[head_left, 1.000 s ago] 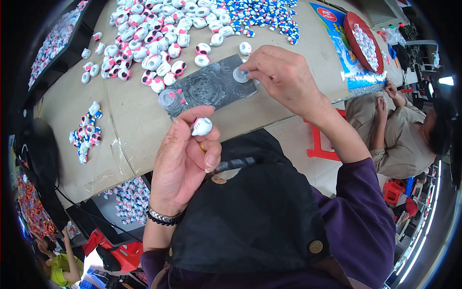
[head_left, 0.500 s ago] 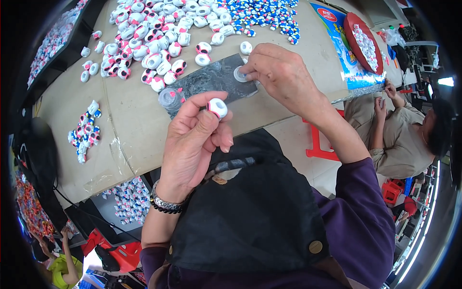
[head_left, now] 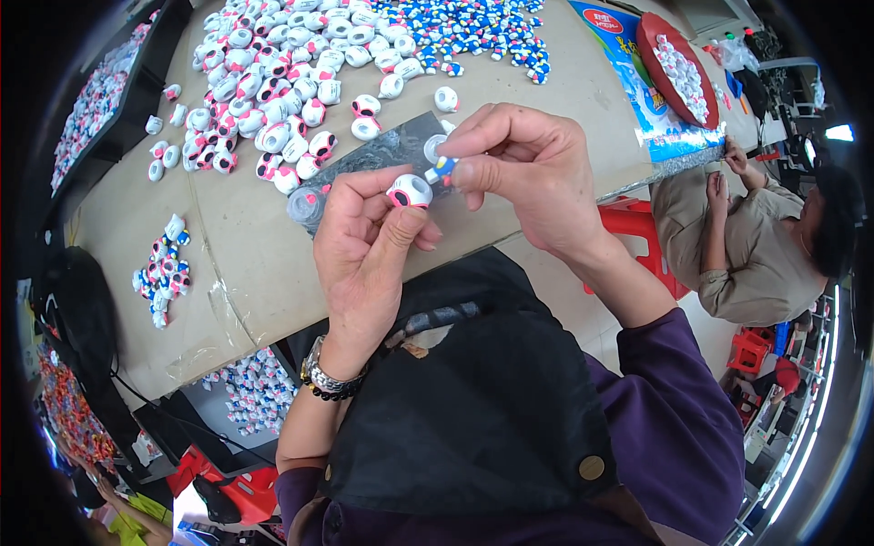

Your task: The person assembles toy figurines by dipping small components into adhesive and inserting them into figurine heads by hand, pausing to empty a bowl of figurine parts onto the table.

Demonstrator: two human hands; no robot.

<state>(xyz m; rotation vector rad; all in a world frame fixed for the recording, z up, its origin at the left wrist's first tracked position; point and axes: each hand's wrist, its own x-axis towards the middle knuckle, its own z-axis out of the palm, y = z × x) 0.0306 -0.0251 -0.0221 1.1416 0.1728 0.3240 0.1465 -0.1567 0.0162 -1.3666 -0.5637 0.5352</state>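
Observation:
In my left hand [head_left: 360, 255], thumb and fingers pinch a white toy head [head_left: 410, 191] with pink trim, its round hollow turned up and to the right. My right hand [head_left: 542, 173] grips a small blue toy body [head_left: 442, 170] with white and yellow parts, close to the head's right side. A narrow gap seems to separate the two pieces. Behind both hands lies a dark grey slab [head_left: 387, 148] on the table. On its right end sits a small clear round dish [head_left: 434, 148]; a clear round container [head_left: 306, 209] with pink bits stands on its left end.
White toy heads [head_left: 273, 82] are heaped at the back, beside a pile of blue bodies [head_left: 473, 36]. Assembled figures [head_left: 164, 273] lie at left. A red tray [head_left: 651, 41] holds white pieces at back right. A seated person [head_left: 765, 227] works at the right.
My right hand has left the clear dish and come nearer the left hand, now showing a blue toy body in its fingers. The head in my left hand has turned slightly.

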